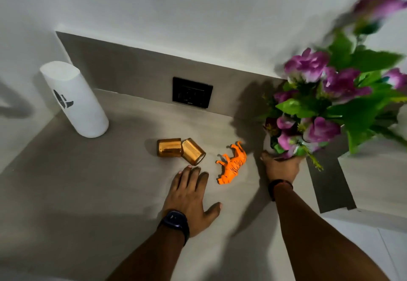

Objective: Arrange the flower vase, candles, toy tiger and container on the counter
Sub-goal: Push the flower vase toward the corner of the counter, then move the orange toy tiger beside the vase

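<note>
The fingers (267, 156) of the right hand (280, 168) are wrapped around the lower body of the flower vase (269, 143), holding it at the right side of the worktop (88, 181). The vase body is mostly hidden behind the purple flowers and green leaves (326, 104), which are motion-blurred; whether its base touches the worktop cannot be determined. A dark band (279, 184) sits on the right wrist.

The left hand (191, 195) lies palm down, flat on the worktop, fingers (193, 175) extended and close together, thumb spread, gripping nothing. A dark watch (175, 220) is on the left wrist. The fingertips are just beside the nearer of two amber candles (180, 151), which lie on their sides, touching each other.

The orange toy tiger (233, 164) lies on its side between the two hands, touching neither. The white cylindrical container (74, 102) stands upright at the far left of the worktop, well apart from the other items. A black wall socket (192, 92) is set in the grey backsplash (123, 69).
</note>
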`<action>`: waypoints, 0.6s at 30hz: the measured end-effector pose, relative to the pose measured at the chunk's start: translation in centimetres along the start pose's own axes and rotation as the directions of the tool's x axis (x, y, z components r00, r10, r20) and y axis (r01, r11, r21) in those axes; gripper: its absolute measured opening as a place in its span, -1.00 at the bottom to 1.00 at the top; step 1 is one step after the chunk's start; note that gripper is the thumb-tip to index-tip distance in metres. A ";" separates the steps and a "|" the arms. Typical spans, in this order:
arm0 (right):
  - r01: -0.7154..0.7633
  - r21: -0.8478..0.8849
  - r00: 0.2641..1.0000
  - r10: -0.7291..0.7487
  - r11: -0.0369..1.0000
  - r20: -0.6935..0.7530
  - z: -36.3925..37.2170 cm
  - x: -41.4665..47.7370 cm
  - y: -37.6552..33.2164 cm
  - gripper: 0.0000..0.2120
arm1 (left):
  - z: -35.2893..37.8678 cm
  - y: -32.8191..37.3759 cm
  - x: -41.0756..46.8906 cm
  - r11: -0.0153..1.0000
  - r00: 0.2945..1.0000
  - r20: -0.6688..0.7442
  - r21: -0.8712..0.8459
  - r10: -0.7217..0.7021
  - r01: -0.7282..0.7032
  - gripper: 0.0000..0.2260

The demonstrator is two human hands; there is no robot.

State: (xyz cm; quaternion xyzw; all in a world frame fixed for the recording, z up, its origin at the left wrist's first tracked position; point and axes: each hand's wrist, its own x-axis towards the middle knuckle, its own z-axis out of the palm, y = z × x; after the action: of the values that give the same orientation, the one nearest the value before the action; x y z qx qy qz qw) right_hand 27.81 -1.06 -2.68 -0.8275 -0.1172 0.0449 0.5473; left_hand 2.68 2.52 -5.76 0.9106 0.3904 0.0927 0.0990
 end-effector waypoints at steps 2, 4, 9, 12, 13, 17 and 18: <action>-0.009 -0.001 1.000 0.009 1.000 -0.002 0.2 0.0 0.1 -0.26 | 0.1 -0.1 0.0 1.000 1.000 0.000 0.002 -0.003 0.003 -0.26; 0.020 -0.026 1.000 -0.020 0.999 0.002 0.2 -0.7 0.0 -0.22 | 0.1 -0.1 0.1 1.000 1.000 0.000 0.006 -0.005 0.005 -0.26; -0.021 -0.092 0.998 0.015 0.996 -0.065 0.1 -4.1 -0.5 0.13 | 0.1 -0.2 0.1 1.000 1.000 0.026 0.015 -0.012 0.012 -0.25; -0.080 -0.195 0.983 0.045 0.978 -0.177 0.4 -6.8 -1.5 -0.21 | 0.0 0.0 0.1 1.000 0.999 0.034 0.015 -0.015 0.014 -0.26; -0.092 -0.218 0.989 0.064 0.972 -0.134 0.7 -7.6 -2.1 -0.36 | 0.0 0.0 0.1 1.000 0.999 0.036 0.015 -0.015 0.014 -0.25; 0.028 -0.510 0.961 0.118 0.860 0.251 2.6 -9.6 -3.7 -0.37 | 0.0 0.0 -0.1 1.000 0.999 0.046 0.029 -0.005 0.003 -0.23; 0.095 -0.560 0.946 0.100 0.823 0.307 3.1 -9.9 -3.8 -0.36 | -0.1 0.0 -0.1 1.000 0.999 0.043 0.029 -0.002 0.001 -0.22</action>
State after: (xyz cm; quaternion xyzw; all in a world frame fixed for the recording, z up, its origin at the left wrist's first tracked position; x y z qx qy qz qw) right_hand 17.07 0.77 -0.95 -0.9340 -0.2121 0.1437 0.2490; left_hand 2.56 2.45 -5.72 0.9135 0.3901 0.0670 0.0941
